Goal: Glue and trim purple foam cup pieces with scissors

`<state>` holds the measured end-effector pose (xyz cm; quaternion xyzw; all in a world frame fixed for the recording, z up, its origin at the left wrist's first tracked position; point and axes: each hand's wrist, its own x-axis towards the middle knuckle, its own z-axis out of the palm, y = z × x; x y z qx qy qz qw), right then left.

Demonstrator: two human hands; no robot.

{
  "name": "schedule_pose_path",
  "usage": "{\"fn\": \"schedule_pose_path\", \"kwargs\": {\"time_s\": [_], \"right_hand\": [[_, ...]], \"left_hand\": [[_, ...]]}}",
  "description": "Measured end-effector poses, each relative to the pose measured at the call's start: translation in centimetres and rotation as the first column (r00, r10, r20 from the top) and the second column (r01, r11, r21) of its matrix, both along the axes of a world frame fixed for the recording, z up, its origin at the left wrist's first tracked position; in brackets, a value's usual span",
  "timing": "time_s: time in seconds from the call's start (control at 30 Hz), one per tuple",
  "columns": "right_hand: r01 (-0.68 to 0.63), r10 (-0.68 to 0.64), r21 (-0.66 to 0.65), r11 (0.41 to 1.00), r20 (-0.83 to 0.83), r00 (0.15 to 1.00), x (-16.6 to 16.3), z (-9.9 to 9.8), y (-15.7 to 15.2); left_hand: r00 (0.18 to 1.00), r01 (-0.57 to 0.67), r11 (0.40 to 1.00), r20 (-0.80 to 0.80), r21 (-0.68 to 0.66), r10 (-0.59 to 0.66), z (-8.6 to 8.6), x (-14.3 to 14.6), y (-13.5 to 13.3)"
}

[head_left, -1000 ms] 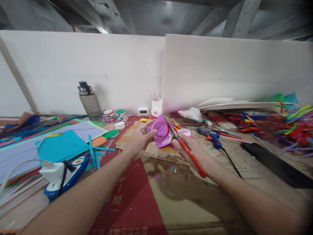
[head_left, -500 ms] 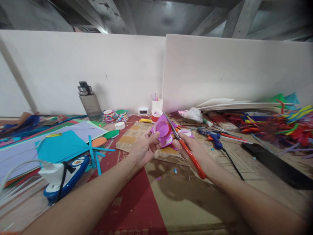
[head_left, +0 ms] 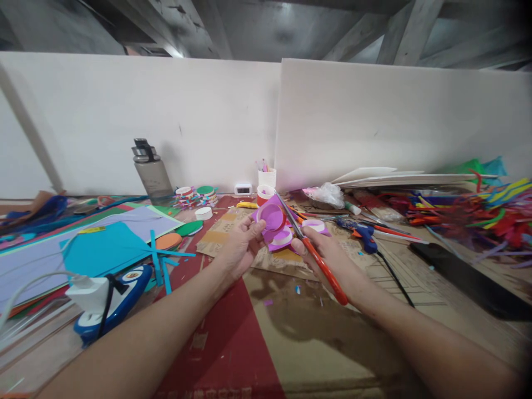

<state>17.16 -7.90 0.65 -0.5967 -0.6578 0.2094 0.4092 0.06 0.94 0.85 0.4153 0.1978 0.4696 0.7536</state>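
Observation:
My left hand (head_left: 244,244) pinches a purple sheet (head_left: 272,217), thumb in front, held up above the cardboard. A red-rimmed ring (head_left: 284,223) sits on the sheet, and a white ring (head_left: 281,237) is just below it. The fingers of my right hand (head_left: 328,252) are wrapped round the handles of a pair of scissors with red-orange grips (head_left: 324,267). Their blades point up and away, close along the sheet's right edge; I cannot tell whether they touch it. Another purple piece with a white ring (head_left: 315,224) lies just beyond my right hand.
On the left are a blue sheet (head_left: 103,249), blue strips (head_left: 166,274) and a blue-white power strip (head_left: 137,293). A grey bottle (head_left: 153,180) and stacked discs (head_left: 206,194) stand behind. To the right lie a blue glue gun (head_left: 368,238), a long black object (head_left: 469,280) and colourful pipe cleaners (head_left: 457,213).
The purple sheet and my left hand have shifted slightly left, showing more of the white ring below. The scissors have moved a little left and stay in my right hand.

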Motion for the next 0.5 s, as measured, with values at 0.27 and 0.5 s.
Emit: {"fn": "schedule_pose_path", "kwargs": {"time_s": [0.27, 0.5], "right_hand": [[-0.01, 0.007, -0.07, 0.997, -0.041, 0.999, -0.18, 0.22, -0.11], [-0.027, 0.018, -0.093, 0.995, -0.094, 0.995, -0.33, 0.06, -0.03]], "left_hand": [[0.997, 0.018, 1.0, 0.08, -0.012, -0.017, -0.36, 0.14, 0.19], [0.998, 0.01, 0.999, 0.057, -0.039, -0.008, -0.55, 0.2, 0.12]]}}
